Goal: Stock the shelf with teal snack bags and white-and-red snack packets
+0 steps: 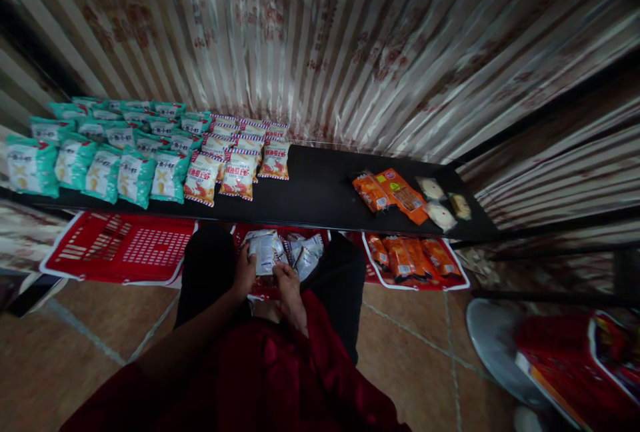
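Note:
Between my knees, a white packet (262, 252) is held over a red basket (321, 236). My left hand (245, 271) grips the packet's left side, its fingers closed round the edge. At the packet's lower right, my right hand (289, 285) holds it with bent fingers. More silvery-white packets (309, 257) lie in the basket just right of the held one. On the black shelf (315, 185) ahead, rows of white-and-orange snack bags (240, 173) stand beside rows of teal bags (104, 173) farther left.
Orange packets (395, 193) and small clear-wrapped items (440, 215) lie on the shelf's right part. Below are a red basket (155, 249) at left and one with orange packets (407, 259) at right. A grey stool (493, 339) and another red basket (565, 359) stand lower right.

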The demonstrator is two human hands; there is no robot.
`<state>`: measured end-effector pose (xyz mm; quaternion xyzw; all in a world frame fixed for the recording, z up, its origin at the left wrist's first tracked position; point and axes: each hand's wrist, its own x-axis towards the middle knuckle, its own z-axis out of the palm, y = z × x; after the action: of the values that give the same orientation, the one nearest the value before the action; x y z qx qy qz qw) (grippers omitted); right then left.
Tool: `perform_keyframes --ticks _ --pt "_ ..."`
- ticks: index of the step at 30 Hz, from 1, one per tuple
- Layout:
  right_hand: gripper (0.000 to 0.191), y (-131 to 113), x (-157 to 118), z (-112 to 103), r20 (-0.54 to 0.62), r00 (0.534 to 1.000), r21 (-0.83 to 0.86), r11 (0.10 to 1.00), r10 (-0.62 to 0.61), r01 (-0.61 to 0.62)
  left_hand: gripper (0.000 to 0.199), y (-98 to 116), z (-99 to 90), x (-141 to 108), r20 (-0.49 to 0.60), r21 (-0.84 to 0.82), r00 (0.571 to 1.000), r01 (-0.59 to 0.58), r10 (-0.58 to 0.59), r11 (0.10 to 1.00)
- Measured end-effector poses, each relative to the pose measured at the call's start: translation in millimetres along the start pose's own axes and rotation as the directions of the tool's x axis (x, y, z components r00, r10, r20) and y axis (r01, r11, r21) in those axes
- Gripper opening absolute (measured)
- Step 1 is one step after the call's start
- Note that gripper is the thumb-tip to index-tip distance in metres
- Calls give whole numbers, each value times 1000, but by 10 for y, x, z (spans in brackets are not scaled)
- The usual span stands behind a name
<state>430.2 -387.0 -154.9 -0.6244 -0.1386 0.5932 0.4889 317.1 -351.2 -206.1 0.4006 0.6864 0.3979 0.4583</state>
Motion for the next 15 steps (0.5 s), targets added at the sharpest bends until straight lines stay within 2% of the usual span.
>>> perform_keyframes --ticks 6,10,12,15 --pt "24 -49 26 -20 7 996 24 996 84 -84 45 86 -17 -58 20 26 1000 21 -22 999" --pt "19 -43 37 -1 22 999 35 998 42 -43 45 100 -16 -95 54 36 998 22 -24 999" --pt "25 -32 28 15 -5 1000 61 998 12 -11 45 100 -16 -113 73 42 997 21 -24 999" --pt "44 -25 16 31 -44 999 103 994 27 -22 46 99 -17 -135 97 50 995 13 -18 999"
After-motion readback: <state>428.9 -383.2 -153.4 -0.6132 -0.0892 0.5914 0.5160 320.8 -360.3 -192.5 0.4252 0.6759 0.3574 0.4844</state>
